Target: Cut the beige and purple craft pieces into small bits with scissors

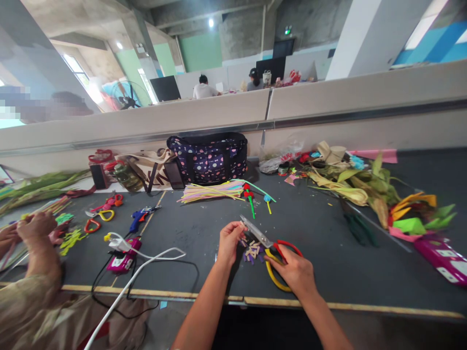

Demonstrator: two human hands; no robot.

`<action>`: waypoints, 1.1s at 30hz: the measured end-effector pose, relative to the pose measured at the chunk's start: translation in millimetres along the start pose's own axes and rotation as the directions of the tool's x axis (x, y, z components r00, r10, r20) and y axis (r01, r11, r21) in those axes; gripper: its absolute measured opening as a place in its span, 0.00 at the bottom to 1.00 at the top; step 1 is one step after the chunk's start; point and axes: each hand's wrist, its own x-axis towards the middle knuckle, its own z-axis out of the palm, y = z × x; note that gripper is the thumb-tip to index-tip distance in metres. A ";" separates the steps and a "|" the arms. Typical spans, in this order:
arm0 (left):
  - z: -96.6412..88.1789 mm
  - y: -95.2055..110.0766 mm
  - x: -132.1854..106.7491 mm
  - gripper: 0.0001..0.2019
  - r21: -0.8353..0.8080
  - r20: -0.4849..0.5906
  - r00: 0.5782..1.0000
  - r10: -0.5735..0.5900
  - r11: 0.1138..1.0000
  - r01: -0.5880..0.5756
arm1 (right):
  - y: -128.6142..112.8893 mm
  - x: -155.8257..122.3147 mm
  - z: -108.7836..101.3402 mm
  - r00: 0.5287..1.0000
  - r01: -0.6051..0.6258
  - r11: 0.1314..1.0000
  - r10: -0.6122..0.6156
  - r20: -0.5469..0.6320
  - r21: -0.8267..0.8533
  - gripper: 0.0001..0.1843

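Note:
My right hand (298,273) grips a pair of scissors (260,233) by its red and yellow handles. The blades point up and left, with their tips close to the fingers of my left hand (230,239). That hand is closed in a pinch on a small pale piece (242,224), mostly hidden by the fingertips. On the dark table (197,272), between my hands, lies a little pile of cut cream and purple pieces (252,251). Beyond my hands are a red flower with a green stem (249,197) and a small blue flower on a yellow stem (268,200).
Pipe cleaners (213,191) lie bundled before a dotted bag (209,158). A blue glue gun (138,219), a magenta power strip (124,256) and a white cable (146,265) lie left. Corn husks (346,189) are at right. A co-worker's hand (38,226) works at far left.

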 end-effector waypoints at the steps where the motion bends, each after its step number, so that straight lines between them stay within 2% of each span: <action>1: 0.2 0.5 -0.2 0.13 -0.010 0.003 1.000 -0.004 1.000 0.004 | 0.3 -0.2 0.2 1.000 -0.013 1.000 0.013 -0.004 -0.013 0.31; 10: -0.6 0.1 0.0 0.13 -0.066 0.018 1.000 -0.006 0.998 0.007 | -3.9 3.7 -4.6 0.998 -0.066 0.996 0.065 -0.022 -0.062 0.34; 16: -1.9 -1.0 0.8 0.17 -0.048 0.005 1.000 0.001 0.999 -0.001 | -4.6 7.8 -7.0 0.997 -0.073 0.997 0.073 -0.025 -0.010 0.31; 25: -0.4 -0.9 -0.7 0.11 -0.071 0.024 1.000 0.006 0.997 -0.005 | -3.2 9.0 -9.4 0.998 -0.041 0.998 0.044 -0.042 0.049 0.30; 33: 0.9 1.9 -2.1 0.13 -0.119 0.009 1.000 -0.001 0.993 0.002 | -4.2 5.7 -9.2 0.998 0.048 0.997 -0.045 -0.043 0.067 0.25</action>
